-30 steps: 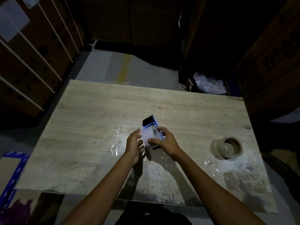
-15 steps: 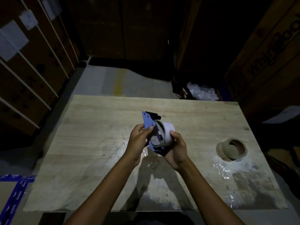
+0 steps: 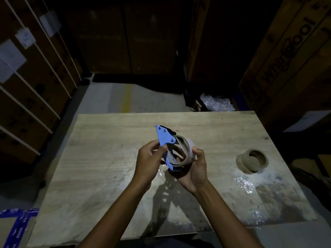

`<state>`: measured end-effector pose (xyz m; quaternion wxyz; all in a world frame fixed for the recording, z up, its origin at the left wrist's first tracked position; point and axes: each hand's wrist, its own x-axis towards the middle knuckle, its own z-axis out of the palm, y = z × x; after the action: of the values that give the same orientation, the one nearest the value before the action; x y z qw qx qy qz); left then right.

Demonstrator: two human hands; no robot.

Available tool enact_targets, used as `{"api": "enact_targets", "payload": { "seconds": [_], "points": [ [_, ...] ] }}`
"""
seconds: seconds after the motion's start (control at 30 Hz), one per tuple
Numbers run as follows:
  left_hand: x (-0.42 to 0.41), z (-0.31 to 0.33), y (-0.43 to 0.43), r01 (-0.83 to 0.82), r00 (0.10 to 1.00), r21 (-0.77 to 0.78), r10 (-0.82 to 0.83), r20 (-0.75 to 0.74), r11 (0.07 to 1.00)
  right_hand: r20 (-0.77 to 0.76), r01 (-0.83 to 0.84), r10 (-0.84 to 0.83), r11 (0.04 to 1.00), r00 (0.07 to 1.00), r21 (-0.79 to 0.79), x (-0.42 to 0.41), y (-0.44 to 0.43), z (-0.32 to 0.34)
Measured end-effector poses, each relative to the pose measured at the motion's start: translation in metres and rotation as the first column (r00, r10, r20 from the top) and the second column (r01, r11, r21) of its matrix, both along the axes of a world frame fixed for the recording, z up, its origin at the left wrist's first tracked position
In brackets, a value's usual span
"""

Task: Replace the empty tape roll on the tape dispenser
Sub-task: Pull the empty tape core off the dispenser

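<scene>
A blue tape dispenser (image 3: 164, 136) is held up above the middle of the wooden table (image 3: 111, 158). My left hand (image 3: 149, 161) pinches its blue side plate from the left. My right hand (image 3: 194, 169) cups the ring-shaped roll (image 3: 184, 151) seated in the dispenser, fingers on its right and lower rim. The roll looks like a thin, pale cardboard ring with little on it. A second brown tape roll (image 3: 252, 161) lies flat on the table to the right, apart from both hands.
Scraps of clear tape (image 3: 243, 183) glint on the table near the right roll and below the hands. Large cardboard boxes (image 3: 286, 59) stand at right, strapped cartons (image 3: 26, 95) at left. Crumpled plastic wrap (image 3: 216, 104) lies beyond the far edge.
Both hands lifted the dispenser off the table and turned it so its blue side plate and the roll's open ring face up. The right hand shifted under the roll.
</scene>
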<state>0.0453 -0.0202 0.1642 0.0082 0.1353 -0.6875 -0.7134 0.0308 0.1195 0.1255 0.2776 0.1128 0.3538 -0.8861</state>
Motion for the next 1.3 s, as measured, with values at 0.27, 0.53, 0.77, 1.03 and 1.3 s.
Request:
{"api": "enact_targets", "payload": {
  "seconds": [0.27,0.53,0.77,1.03,1.3],
  "points": [
    [-0.006,0.001,0.020,-0.030,0.996,0.159,0.016,0.087,0.987,-0.177,0.102,-0.052,0.953,0.983,0.287,0.003,0.015,0.018],
    [-0.017,-0.001,0.041,-0.044,0.974,0.390,-0.046,0.220,0.920,-0.531,0.312,0.155,0.660,0.833,0.684,0.003,0.034,0.026],
    [-0.033,-0.003,0.059,-0.043,0.964,0.672,-0.145,0.221,0.739,-0.612,0.518,0.378,0.327,0.695,0.790,0.002,0.049,0.034],
    [-0.040,-0.022,0.073,-0.018,0.965,0.765,-0.190,0.182,0.644,-0.576,0.558,0.555,0.226,0.600,0.799,-0.009,0.073,0.039],
    [-0.043,-0.030,0.081,-0.046,0.971,0.777,-0.154,0.182,0.627,-0.530,0.410,0.575,0.337,0.622,0.847,-0.019,0.093,0.041]
  ]
}}
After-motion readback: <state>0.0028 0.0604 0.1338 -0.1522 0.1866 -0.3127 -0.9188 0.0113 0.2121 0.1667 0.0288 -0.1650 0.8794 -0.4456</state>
